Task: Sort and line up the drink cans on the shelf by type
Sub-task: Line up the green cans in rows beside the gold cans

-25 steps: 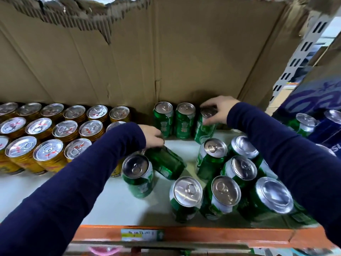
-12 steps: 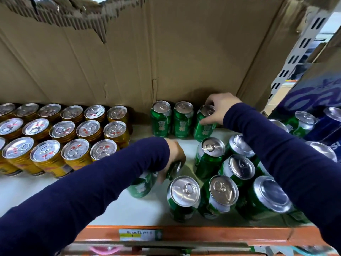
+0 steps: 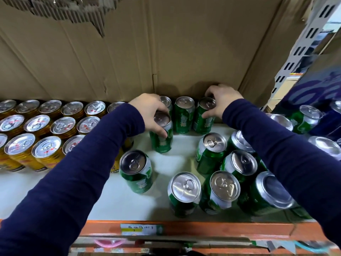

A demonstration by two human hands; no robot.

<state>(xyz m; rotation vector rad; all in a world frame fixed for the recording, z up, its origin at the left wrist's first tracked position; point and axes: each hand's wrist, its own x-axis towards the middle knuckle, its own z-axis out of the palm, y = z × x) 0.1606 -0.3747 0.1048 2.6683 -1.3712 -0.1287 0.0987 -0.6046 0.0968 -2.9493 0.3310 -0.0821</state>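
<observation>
**Hands and held cans.** The left hand curls its fingers over the rim and shoulder of an upright green can. This can stands on the shelf just in front of the leftmost back-row can. The right hand wraps fingers and thumb round the top of the rightmost back-row can, close to the cardboard backing. A middle can stands between the two.

**Other cans.** The loose green cans crowd the front right out of line, touching one another, and a single can stands apart nearer the left arm. The gold cans fill the left side in straight rows.

**Handling (judged).** The pull-tabs look unopened, so each can is probably full. That would make it stiff, fairly weighty for its size and stable on its base. The painted wall is thin, smooth and likely slippery, and it dents if knocked. A grasp round the top rim, as both hands show, or round the body suits it best. Pushing low should slide a can, while pushing high may tip it.

**Surface and room.** The shelf board is pale and smooth. An orange front rail edges it and carries a price label. The cardboard is torn along its upper edge. A slotted metal upright and some blue cans lie to the right.
</observation>
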